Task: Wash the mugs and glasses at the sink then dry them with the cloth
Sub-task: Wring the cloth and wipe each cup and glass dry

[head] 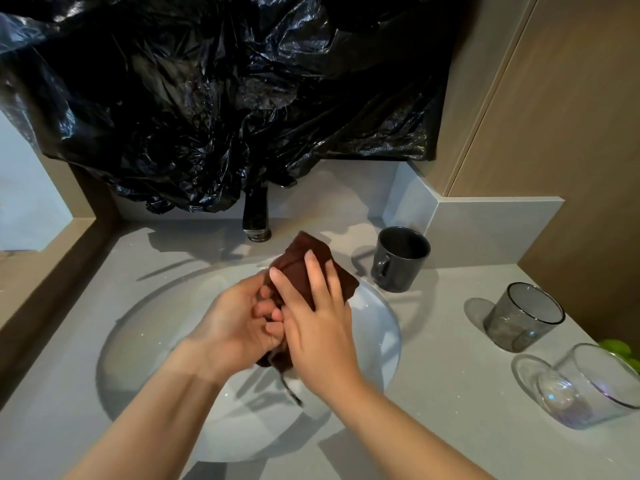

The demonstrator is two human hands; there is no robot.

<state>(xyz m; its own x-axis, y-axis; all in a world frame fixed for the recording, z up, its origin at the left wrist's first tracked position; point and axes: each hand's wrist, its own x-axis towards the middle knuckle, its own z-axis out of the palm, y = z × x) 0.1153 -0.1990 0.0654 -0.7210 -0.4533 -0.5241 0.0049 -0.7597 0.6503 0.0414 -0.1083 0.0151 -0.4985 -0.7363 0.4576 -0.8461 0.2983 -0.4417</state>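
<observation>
— Counter (433,341), pale grey stone, with round white basin (375,327): why are the hands there?

— Drips, likely. Left hand (235,320) cups the dark brown cloth (298,258), right hand (311,317) presses flat on it. Dark grey ceramic mug (398,259), smoky grey tumbler (523,318) and clear iridescent glass (588,386) wait toward its right edge.

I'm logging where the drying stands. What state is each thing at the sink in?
cloth: bunched, held over the sink between both hands.
left hand: fingers curled, gripping the cloth.
right hand: fingers straight, pressed on the cloth.
dark mug: upright on the counter, untouched.
grey glass: upright, empty.
clear glass: upright, empty.
tap: no water seen running, top under black plastic.
</observation>
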